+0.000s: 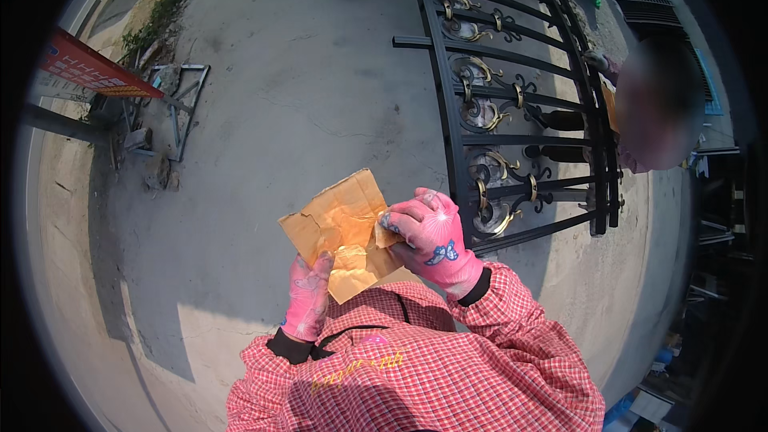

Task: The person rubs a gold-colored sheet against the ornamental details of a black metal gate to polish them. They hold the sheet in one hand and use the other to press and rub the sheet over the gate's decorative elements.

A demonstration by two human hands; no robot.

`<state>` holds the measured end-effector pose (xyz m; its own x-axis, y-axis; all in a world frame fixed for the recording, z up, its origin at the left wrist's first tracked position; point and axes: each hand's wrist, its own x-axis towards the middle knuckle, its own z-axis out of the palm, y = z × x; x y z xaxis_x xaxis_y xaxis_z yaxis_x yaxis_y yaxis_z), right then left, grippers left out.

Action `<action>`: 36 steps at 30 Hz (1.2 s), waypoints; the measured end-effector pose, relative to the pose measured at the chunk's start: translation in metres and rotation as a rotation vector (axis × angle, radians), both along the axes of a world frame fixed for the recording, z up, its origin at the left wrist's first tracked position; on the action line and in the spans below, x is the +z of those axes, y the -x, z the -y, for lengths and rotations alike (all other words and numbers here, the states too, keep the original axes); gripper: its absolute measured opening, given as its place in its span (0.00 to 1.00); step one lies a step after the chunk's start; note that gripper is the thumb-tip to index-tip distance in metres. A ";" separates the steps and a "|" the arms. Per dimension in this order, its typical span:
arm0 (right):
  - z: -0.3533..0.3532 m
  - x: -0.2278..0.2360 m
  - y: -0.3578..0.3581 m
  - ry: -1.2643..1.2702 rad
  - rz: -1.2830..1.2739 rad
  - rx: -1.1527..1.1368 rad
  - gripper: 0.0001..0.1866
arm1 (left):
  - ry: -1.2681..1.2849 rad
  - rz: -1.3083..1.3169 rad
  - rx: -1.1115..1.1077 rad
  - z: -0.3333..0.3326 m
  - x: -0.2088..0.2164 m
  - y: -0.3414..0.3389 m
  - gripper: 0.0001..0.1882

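Note:
A creased sheet of tan-brown paper (344, 200) with ragged, torn edges is held up in front of my chest, folded in places. My left hand (307, 298), in a pink glove with grey smudges, grips its lower left side with the thumb on top. On the right side, my right hand (434, 242), in a pink glove with a blue butterfly print, has its fingers curled around a bent-up part of the sheet. Some of the right fingertips are hidden behind the paper.
To my right lies a black metal fence panel (516, 142) with gold-touched scrollwork. Beyond it is another person (612, 112), with a gloved hand at the panel's far rail. A red sign (100, 66) and a metal frame (190, 112) with stones stand at the left on concrete ground (304, 80).

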<state>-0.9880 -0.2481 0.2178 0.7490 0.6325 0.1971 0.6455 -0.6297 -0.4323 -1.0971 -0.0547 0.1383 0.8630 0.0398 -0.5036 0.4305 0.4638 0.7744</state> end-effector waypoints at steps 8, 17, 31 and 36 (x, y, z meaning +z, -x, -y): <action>0.007 -0.010 -0.052 -0.024 -0.031 -0.063 0.18 | 0.113 -0.056 -0.042 -0.014 0.001 -0.061 0.19; 0.141 -0.037 -0.217 -0.132 0.038 -0.525 0.21 | 0.057 -0.094 0.074 -0.031 -0.010 -0.164 0.17; 0.194 -0.104 -0.349 0.434 -0.091 -0.222 0.14 | 0.032 -0.163 0.207 -0.029 0.002 -0.260 0.25; 0.185 -0.089 -0.356 0.279 -0.171 -0.357 0.15 | 0.005 -0.216 0.216 -0.032 0.012 -0.285 0.24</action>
